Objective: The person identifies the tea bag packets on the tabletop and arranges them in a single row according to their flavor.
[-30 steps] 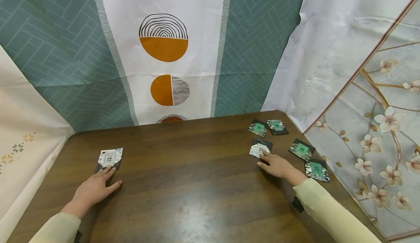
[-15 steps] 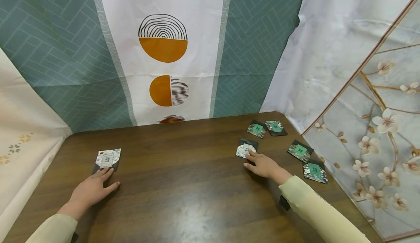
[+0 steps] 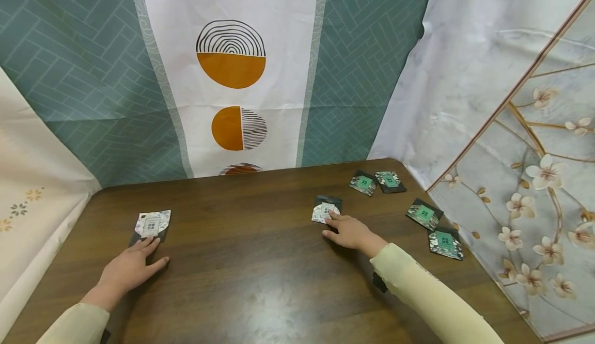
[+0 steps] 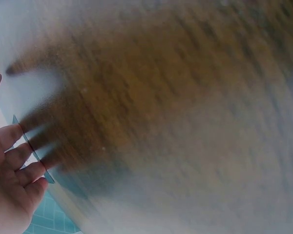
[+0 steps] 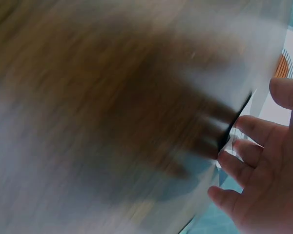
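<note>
Lying under fingertips (image 5: 242, 123), 1 packet (image 3: 153, 223) (image 3: 323, 211) per grip (image 3: 124, 270) (image 3: 349, 232)

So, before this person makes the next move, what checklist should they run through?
1. Left hand in contact with the flat black-and-white paper-like packet on the left: ok, fingertips rest on its near side.
2. Right hand in contact with the similar black-and-white packet right of centre: ok, fingertips touch its near side.
3. These two packets together: not ok if they should meet; they lie apart on the brown wooden table.
4. Four flat dark packets with green labels beyond the right hand's touch: ok, all lie farther right.
5. Finger pressure on either packet: cannot tell.
</note>
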Available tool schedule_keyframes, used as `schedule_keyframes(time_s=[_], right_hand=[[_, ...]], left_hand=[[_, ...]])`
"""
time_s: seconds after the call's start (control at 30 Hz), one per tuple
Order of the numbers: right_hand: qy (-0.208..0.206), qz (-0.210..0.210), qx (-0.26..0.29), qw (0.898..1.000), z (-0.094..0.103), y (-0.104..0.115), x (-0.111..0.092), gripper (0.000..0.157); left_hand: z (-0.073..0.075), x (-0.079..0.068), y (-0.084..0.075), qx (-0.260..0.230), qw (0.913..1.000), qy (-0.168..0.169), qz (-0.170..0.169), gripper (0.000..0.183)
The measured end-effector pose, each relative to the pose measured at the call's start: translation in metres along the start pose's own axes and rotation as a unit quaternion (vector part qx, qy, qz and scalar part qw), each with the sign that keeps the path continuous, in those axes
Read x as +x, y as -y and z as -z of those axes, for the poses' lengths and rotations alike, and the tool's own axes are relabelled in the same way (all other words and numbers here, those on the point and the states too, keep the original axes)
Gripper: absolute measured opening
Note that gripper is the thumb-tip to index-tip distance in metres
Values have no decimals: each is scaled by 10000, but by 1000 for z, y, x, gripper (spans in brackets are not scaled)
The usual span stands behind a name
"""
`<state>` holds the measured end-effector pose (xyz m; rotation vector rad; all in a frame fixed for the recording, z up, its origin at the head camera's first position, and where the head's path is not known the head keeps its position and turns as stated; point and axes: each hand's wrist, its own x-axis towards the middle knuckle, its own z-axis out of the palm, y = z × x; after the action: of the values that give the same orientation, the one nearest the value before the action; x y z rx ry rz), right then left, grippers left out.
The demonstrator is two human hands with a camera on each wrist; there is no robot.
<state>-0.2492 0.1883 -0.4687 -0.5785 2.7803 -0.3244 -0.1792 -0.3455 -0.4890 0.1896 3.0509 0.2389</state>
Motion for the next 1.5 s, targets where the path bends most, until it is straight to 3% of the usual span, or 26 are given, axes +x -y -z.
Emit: schedule_keyframes(time_s=[0.23, 0.73, 1.5], right_hand=[[-21, 50, 41, 10000, -4, 12, 8, 54], [4, 320, -201, 9993, -13, 67, 37, 58], [173, 580, -894, 9942, -24, 148, 73, 56]], left_hand=[[-2, 1, -2, -87, 9999, 79, 16, 77], [3, 3, -2, -87, 9998, 190, 60, 78], [2, 4, 0, -22, 10000, 20, -69, 74]])
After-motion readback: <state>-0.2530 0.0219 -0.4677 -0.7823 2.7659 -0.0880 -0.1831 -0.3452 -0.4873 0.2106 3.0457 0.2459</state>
